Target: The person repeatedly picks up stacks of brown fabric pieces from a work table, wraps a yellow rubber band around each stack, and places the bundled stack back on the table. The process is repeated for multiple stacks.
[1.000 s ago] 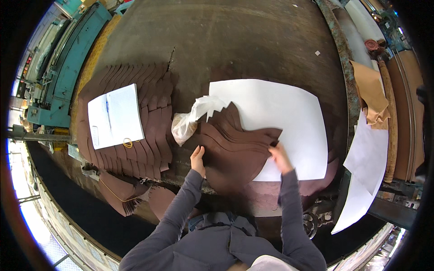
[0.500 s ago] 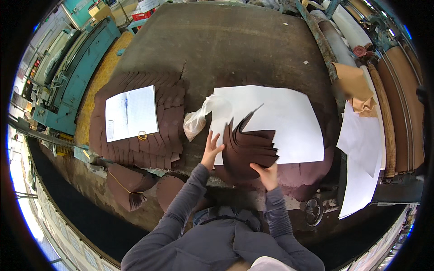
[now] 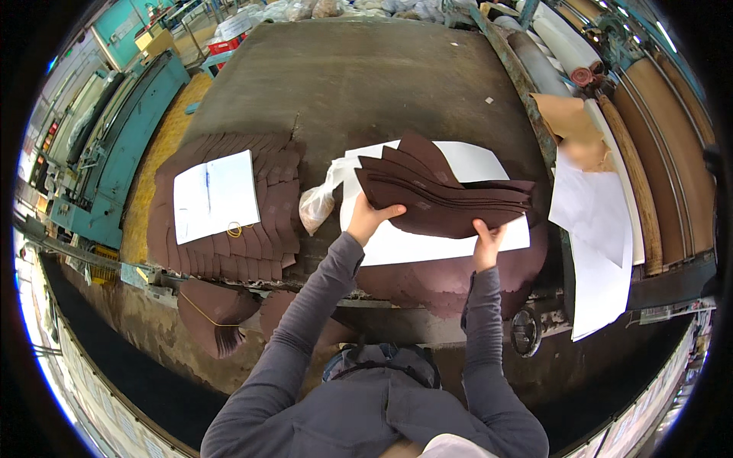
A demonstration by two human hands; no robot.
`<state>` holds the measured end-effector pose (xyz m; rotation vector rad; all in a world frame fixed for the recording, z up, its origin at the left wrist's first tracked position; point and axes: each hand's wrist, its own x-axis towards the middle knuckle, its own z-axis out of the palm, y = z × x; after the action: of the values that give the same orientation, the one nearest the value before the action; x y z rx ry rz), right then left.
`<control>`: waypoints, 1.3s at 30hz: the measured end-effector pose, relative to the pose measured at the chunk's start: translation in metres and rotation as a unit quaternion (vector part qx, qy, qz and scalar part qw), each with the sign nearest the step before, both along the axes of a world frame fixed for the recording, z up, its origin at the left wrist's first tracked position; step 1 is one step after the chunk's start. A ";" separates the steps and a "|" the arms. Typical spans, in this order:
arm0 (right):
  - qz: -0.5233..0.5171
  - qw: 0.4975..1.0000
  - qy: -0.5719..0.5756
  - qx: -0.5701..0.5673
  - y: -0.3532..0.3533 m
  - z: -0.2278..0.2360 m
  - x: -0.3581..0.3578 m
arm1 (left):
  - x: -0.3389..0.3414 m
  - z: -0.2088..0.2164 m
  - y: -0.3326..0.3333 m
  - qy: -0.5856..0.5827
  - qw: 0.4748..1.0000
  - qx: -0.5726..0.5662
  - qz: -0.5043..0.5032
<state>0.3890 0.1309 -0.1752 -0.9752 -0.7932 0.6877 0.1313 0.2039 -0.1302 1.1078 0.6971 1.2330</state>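
Between my two hands is a stack of dark brown cut sheets (image 3: pixel 443 200), fanned and bent over a large white paper sheet (image 3: pixel 489 248). My left hand (image 3: pixel 369 217) closes on the stack's left end, its thumb lying on top. At the lower right edge, my right hand (image 3: pixel 487 243) pinches the sheets with the thumb uppermost; its other fingers are mostly hidden. A knotted clear plastic bag (image 3: pixel 317 206) lies left of the paper. More brown sheets (image 3: pixel 450 286) stick out from under the paper along the table's front edge.
On the left, an open notebook (image 3: pixel 217 195) with a yellow rubber band (image 3: pixel 237 229) rests on overlapping brown pieces (image 3: pixel 164 229). A banded brown bundle (image 3: pixel 214 317) sits lower, near a round brown pile (image 3: pixel 279 309). White paper (image 3: pixel 595 229) and rolls (image 3: pixel 561 46) line the right side; a handwheel (image 3: pixel 525 332) is below.
The stack has swung from upright and curled to lying wider across the paper, spread to the right. Both hands have risen away from me, the right one also moving right.
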 end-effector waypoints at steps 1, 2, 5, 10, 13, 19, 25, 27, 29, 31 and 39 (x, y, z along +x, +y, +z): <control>0.025 0.996 -0.015 -0.079 -0.005 -0.005 0.008 | 0.005 -0.011 -0.001 0.001 1.000 -0.009 -0.005; 0.037 0.997 -0.005 -0.074 -0.004 -0.007 -0.002 | -0.003 -0.031 0.002 0.008 1.000 -0.017 0.004; 0.076 0.996 0.045 -0.001 -0.014 -0.023 -0.017 | 0.007 -0.045 -0.005 -0.001 1.000 0.010 0.018; 0.048 0.993 0.098 -0.034 -0.015 -0.049 -0.030 | 0.032 -0.057 -0.013 0.033 0.999 -0.028 0.013; 0.085 0.994 0.021 -0.060 -0.011 -0.012 -0.038 | 0.039 -0.019 -0.014 0.215 0.972 0.092 0.040; 0.120 0.944 -0.305 -0.048 -0.027 0.100 -0.051 | 0.005 0.077 -0.021 0.251 0.937 0.231 -0.074; 0.127 0.871 -0.473 0.050 -0.030 0.178 -0.096 | -0.020 0.044 -0.055 0.233 0.961 0.150 0.005; 0.110 0.858 -0.494 0.082 -0.031 0.190 -0.108 | -0.013 0.059 -0.072 0.089 0.978 0.140 0.130; 0.084 0.867 -0.472 0.132 -0.032 0.198 -0.119 | -0.019 0.072 -0.091 0.010 0.972 0.122 0.198; -0.042 0.925 -0.355 0.131 -0.041 0.192 -0.117 | -0.036 0.083 -0.096 -0.012 0.937 0.152 0.313; 0.254 0.941 0.129 0.185 -0.041 0.131 -0.160 | -0.098 0.142 -0.124 -0.210 0.867 0.274 0.360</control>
<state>0.2289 0.0897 -0.0445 -0.3225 -0.9068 1.0427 0.0336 0.0798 0.0119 0.9839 0.4271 2.3449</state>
